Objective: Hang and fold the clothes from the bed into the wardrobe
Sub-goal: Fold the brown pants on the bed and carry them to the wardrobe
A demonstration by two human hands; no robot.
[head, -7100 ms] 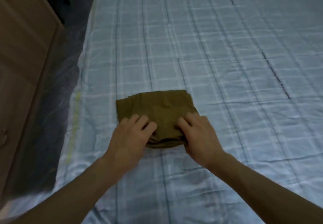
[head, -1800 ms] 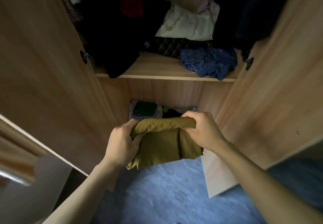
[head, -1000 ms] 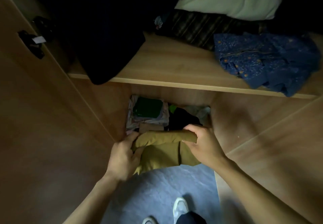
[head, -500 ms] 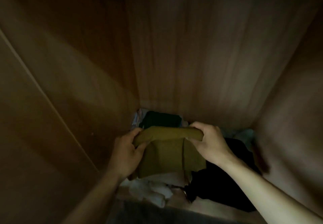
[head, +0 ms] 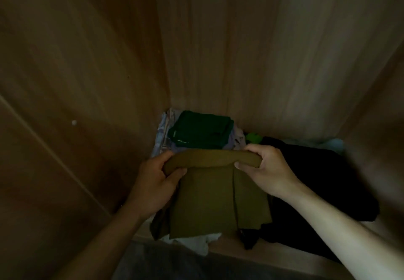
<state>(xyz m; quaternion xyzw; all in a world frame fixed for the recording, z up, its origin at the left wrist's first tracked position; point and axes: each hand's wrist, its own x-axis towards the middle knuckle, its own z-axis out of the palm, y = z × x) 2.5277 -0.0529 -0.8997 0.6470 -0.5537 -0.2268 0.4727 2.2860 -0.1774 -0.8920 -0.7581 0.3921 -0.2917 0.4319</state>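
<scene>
Inside the wardrobe [head: 262,61], a green folded garment [head: 200,132] fills the back-left corner and black clothes [head: 310,183] the right. The left hand [head: 153,183] and right hand [head: 266,170] both grip the olive folded garment [head: 214,198] by its top fold, above the front edge.

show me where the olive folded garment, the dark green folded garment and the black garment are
olive folded garment [head: 216,201]: head view, on its flat hanging front panel.
dark green folded garment [head: 200,132]: head view, on its top face.
black garment [head: 317,181]: head view, on the middle of its heap.
</scene>
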